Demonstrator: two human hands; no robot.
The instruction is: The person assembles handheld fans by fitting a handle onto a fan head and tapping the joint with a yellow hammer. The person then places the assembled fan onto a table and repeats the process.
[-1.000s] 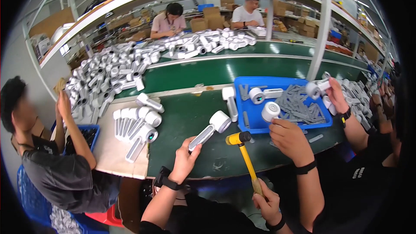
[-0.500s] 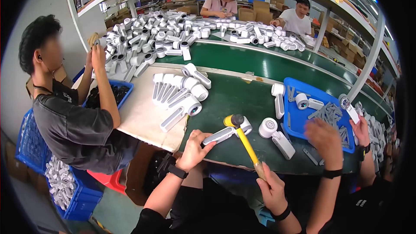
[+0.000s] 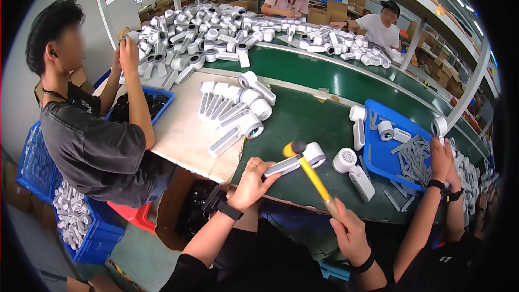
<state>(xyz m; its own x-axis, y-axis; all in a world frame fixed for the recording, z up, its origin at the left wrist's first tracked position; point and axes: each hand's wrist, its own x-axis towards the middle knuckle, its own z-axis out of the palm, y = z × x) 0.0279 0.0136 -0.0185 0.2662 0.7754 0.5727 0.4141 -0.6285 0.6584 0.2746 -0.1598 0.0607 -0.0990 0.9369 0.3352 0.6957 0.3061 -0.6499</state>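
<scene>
My left hand [image 3: 253, 184] grips the handle of a white and grey handheld fan [image 3: 315, 154], which lies on the green tabletop near its front edge. In my right hand [image 3: 352, 233] is a hammer [image 3: 316, 180] with a yellow shaft and black head. The hammer's head hovers over or touches the fan's handle; I cannot tell which. Right of the hammer lies another handheld fan [image 3: 361, 183], its round grille facing up. Several finished-looking fans [image 3: 232, 135] rest side by side on a cardboard sheet [image 3: 189, 146] to the left.
A blue tray [image 3: 373, 158] with grey strips stands at right, where a co-worker's hands [image 3: 444, 159] hold a fan. At left, another person [image 3: 97, 135] works beside a bin of black parts [image 3: 141, 107]. Heaped fans [image 3: 189, 38] lie beyond; two people sit across the green belt [image 3: 324, 78].
The view has shifted slightly, moving the scene rightward. My hands keep their grips on the fan and hammer. The co-worker's hand at right has moved from over the tray to the raised fan.
</scene>
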